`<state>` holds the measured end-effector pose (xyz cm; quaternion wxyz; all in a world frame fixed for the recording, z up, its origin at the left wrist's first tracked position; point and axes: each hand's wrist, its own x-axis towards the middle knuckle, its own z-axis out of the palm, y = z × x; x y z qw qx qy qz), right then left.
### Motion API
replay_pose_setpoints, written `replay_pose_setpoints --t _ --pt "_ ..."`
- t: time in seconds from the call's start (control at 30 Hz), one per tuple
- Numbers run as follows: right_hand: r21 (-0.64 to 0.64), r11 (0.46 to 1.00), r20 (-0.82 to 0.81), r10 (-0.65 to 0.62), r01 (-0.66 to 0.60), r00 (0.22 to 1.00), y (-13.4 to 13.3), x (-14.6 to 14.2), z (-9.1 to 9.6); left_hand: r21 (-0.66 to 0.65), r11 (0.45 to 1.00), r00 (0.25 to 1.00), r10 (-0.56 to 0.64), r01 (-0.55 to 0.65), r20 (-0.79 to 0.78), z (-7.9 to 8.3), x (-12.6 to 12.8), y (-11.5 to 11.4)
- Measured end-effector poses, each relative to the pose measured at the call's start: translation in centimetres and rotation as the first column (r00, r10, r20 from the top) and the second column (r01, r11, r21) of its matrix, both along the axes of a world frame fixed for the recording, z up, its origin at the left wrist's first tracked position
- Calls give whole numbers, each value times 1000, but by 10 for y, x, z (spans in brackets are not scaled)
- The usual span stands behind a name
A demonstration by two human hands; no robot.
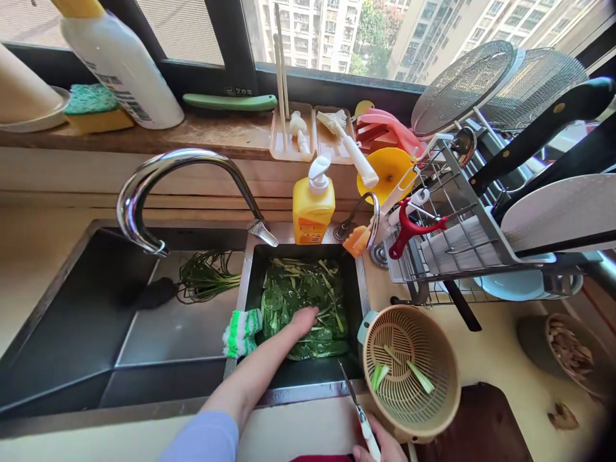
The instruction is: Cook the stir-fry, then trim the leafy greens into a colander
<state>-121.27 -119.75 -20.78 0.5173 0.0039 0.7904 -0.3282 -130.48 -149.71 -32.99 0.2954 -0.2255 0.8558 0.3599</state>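
L hand (304, 321) in greens (283, 296), in sink (312, 390); fingers part-hidden, can't tell grip. R hand (385, 445), 5 o'clock, wrapped round knife (359, 414), blade off L hand, prob. safety. Colander (443, 346) 4 o'clock, prob. short reach.

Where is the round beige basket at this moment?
In the head view, the beige basket stands just right of the small sink basin that holds the leafy greens, with the dark brown board at its lower right.
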Motion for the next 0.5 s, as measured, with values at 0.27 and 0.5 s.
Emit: replay_pose_setpoints --t 0.27,0.5 --pt "-33 999 -46 10 -12 999 -3 1 7 170 976 990 132 -137 40 17 6 -17" --pt "7 994 -56 -108 109 993 -13 22 -4 272 869 910 377 -413 176 10 16 -18"
